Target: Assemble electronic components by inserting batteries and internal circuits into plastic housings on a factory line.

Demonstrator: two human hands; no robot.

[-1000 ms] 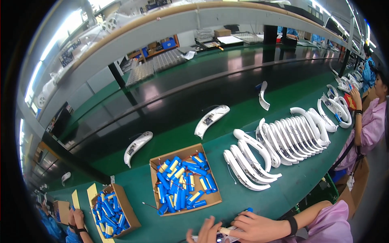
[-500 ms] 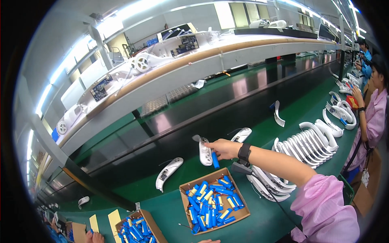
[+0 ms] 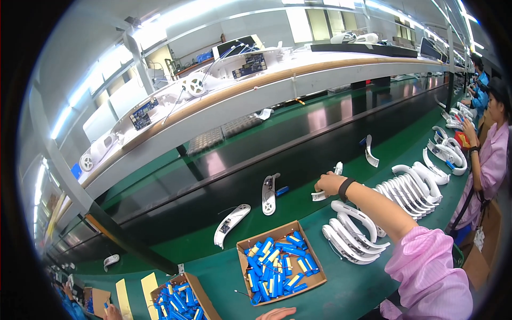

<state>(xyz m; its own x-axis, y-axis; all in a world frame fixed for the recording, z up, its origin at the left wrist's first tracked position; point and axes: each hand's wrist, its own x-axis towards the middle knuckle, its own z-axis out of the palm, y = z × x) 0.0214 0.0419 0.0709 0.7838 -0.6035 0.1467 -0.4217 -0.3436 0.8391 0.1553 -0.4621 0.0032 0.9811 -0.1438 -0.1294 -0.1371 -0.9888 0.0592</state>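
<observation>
My right hand (image 3: pixel 332 184) reaches over the dark belt with its fingers closed on a white curved shell (image 3: pixel 319 197), whose ends stick out on both sides of the hand. To its left, another white curved shell (image 3: pixel 268 198) lies on the belt with a blue battery (image 3: pixel 282 191) beside its upper part. A third shell (image 3: pixel 232 224), with a small circuit board and a wire, lies further left. At the bottom edge my left hand (image 3: pixel 276 313) is partly in view, fingers stretched out and holding nothing, just below a cardboard box (image 3: pixel 323 278) of blue batteries (image 3: pixel 274 266).
White curved shells (image 3: pixel 354 242) stand in rows on the green bench at right. A second battery box (image 3: pixel 209 304) sits lower left, near a co-worker's hand (image 3: pixel 113 312). A metal post (image 3: pixel 128 242) and a raised shelf (image 3: pixel 298 69) border the belt. A co-worker in pink (image 3: pixel 493 146) works at right.
My right hand has left the shell with the blue battery lying beside it, and has moved right onto another shell. More of my left hand shows at the bottom edge.
</observation>
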